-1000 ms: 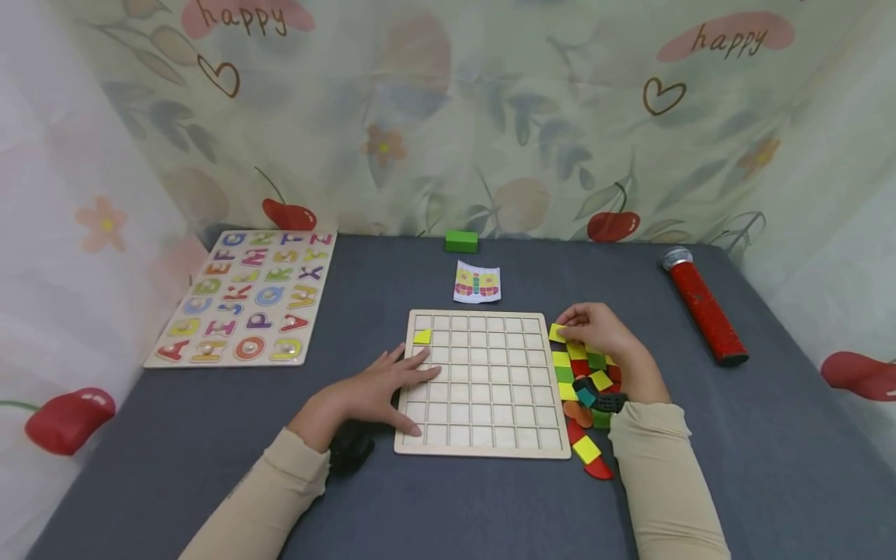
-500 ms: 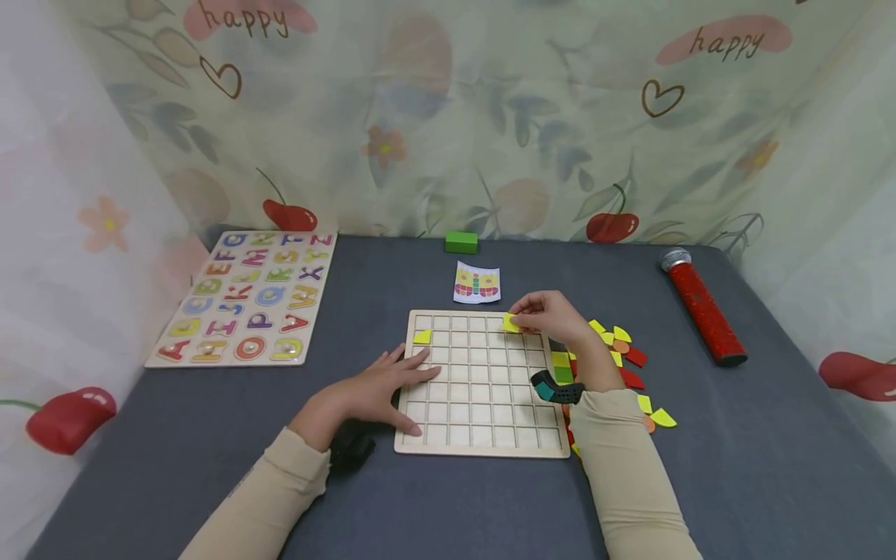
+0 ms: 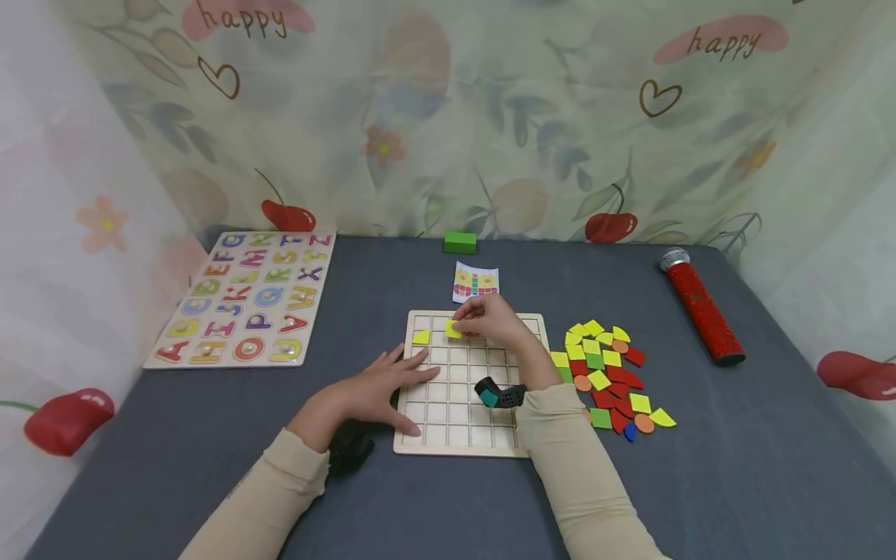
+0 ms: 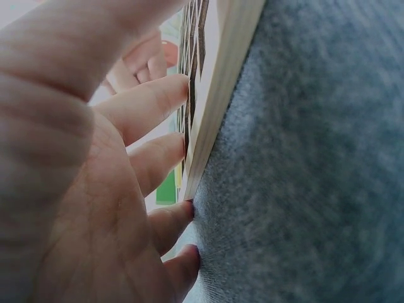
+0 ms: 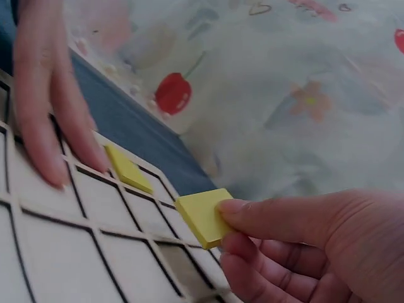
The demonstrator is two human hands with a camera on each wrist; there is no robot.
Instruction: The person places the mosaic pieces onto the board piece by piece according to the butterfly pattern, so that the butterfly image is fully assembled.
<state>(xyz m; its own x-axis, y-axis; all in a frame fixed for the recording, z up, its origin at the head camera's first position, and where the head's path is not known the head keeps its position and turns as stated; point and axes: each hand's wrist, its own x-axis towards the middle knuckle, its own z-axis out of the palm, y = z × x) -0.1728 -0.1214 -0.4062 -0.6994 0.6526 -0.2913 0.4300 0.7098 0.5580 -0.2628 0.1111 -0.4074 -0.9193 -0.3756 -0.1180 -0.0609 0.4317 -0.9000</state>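
My right hand (image 3: 490,320) pinches a yellow square tile (image 5: 205,216) between thumb and fingers, over the far part of the wooden grid board (image 3: 448,449). In the right wrist view the tile is tilted above the grid. Another yellow tile (image 3: 421,337), with one slanted corner, lies in a cell of the leftmost column. My left hand (image 3: 374,386) rests spread on the board's left edge, its fingers straight. The left wrist view shows fingertips (image 4: 173,146) at the board's side and on the cloth.
Loose coloured tiles (image 3: 600,420) lie right of the board. Behind it are a butterfly picture card (image 3: 465,281) and a green block (image 3: 460,243). An alphabet board (image 3: 241,299) lies at left, a red microphone (image 3: 702,307) at right.
My right hand has carried the yellow square tile leftward from the loose tiles, across the board's far side to near its left columns. My left hand has stayed in place.
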